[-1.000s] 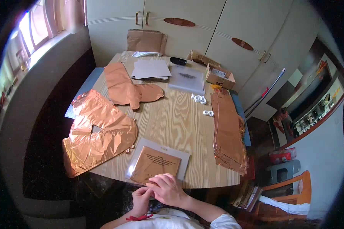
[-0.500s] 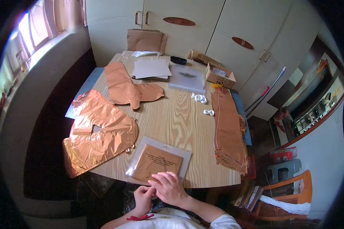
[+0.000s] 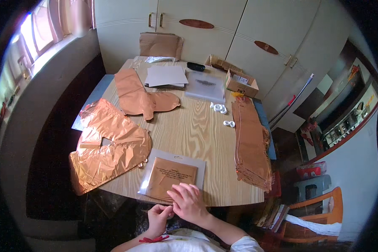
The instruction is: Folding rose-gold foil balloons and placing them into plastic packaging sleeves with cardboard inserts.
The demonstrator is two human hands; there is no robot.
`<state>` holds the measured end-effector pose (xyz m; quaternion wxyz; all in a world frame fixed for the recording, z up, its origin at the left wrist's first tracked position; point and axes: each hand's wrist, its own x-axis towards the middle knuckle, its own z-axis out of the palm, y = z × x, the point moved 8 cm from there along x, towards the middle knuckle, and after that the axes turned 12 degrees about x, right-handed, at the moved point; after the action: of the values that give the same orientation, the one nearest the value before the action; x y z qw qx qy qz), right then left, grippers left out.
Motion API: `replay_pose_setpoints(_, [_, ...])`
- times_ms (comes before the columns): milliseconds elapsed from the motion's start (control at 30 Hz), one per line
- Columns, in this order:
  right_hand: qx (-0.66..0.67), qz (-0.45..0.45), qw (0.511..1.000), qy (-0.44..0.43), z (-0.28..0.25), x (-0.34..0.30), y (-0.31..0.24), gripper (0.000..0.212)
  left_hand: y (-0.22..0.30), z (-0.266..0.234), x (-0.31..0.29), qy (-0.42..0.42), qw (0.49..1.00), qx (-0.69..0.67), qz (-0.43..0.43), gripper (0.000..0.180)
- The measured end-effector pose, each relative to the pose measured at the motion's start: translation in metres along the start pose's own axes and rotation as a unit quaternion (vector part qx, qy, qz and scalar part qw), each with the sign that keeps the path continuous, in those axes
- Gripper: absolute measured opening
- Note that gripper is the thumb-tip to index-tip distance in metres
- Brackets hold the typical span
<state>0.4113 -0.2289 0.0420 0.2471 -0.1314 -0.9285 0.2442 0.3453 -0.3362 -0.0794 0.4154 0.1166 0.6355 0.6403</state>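
A clear plastic bag (image 3: 200, 164) with a folded copper-coloured foil balloon (image 3: 172, 178) inside lies flat at the table's near edge. Dark print runs across its face. My right hand (image 3: 189, 206) rests over the bag's lower right part, its fingers stretched out and its thumb down by the left fingertips. Just in front of the table edge, my left hand (image 3: 158, 219) is closed in a pinch below the bag's bottom edge. Whatever sits between those fingertips is too small to make out.
Two copper foil balloons, one shiny (image 3: 109, 147) and one matte (image 3: 132, 92), lie flat at left. A stack of foil pieces (image 3: 252, 143) lines the right side. White tape rolls (image 3: 219, 108), white sheets (image 3: 167, 75), a clear bag pile (image 3: 206, 86) and a cardboard box (image 3: 242, 84) stand farther back.
The bag has turned slightly and shifted a little to the left. My right hand has slid slightly to the right along its lower part; my left hand has moved only slightly.
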Motion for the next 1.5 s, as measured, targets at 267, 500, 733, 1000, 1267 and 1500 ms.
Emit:
replay_pose_setpoints(267, [-0.055,-0.032,0.996,-0.055,-0.01,0.002,0.027,0.038,0.053,0.011,-0.018,-0.203,0.944,0.241,0.094,0.019])
replay_pose_setpoints(500, [-0.073,-0.103,0.989,-0.071,-0.017,-0.005,0.032,0.035,0.165,0.029,-0.001,-0.089,0.55,0.636,0.534,0.031])
replay_pose_setpoints(733, [-0.1,-0.147,0.978,-0.114,-0.021,-0.014,0.026,0.035,0.142,0.034,0.014,-0.164,0.445,0.669,0.572,0.033])
replay_pose_setpoints(1000, [-0.123,-0.192,0.965,-0.134,-0.019,-0.028,0.023,0.034,0.13,0.03,-0.003,-0.145,0.365,0.688,0.61,0.031])
replay_pose_setpoints(1267, [-0.113,-0.189,0.973,-0.074,-0.031,-0.018,0.011,0.023,0.139,0.039,-0.008,-0.122,0.413,0.671,0.604,0.033])
replay_pose_setpoints(1500, [-0.04,-0.169,0.985,-0.022,-0.058,0.002,0.016,0.023,0.151,0.05,-0.003,-0.079,0.332,0.716,0.61,0.037])
